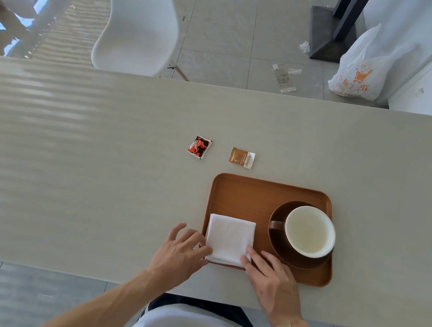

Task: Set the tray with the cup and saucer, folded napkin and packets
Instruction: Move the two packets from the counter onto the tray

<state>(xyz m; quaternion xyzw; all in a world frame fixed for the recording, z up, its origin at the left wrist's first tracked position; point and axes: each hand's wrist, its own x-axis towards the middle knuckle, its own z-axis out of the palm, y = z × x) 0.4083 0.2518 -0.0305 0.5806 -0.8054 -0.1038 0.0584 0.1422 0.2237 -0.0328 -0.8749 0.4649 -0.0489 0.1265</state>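
A long pale table [67, 168] runs across a bright tiled room, with a white moulded chair [139, 15] pushed up at its far side, a printed plastic bag [363, 68] slumped against a white cabinet, and scraps of wrapper strewn on the floor beyond. On the near part of the table sits a wooden tray [246, 196], already carrying a brown cup [308, 231] on its saucer [275, 246] at the right end. A folded white napkin [229, 239] lies at the tray's near left corner, its left edge just over the rim. The person's left hand [180, 254] rests its fingertips on the napkin's near left corner, fingers spread and loosely bent; the right hand [272, 279] presses straight fingers on its near right corner. Neither hand appears to grip anything. Two packets remain off the tray, on the table just beyond its far edge: a red and black packet [199, 147] and, to its right, a tan packet [241, 157]. The likely risks from here: a careless slide could unfold the napkin or push it off the rim, and a right hand reaching for the packets passes close by the cup's handle and could jog it on the saucer. The small, flat packets may also prove fiddly to lift off the smooth surface.
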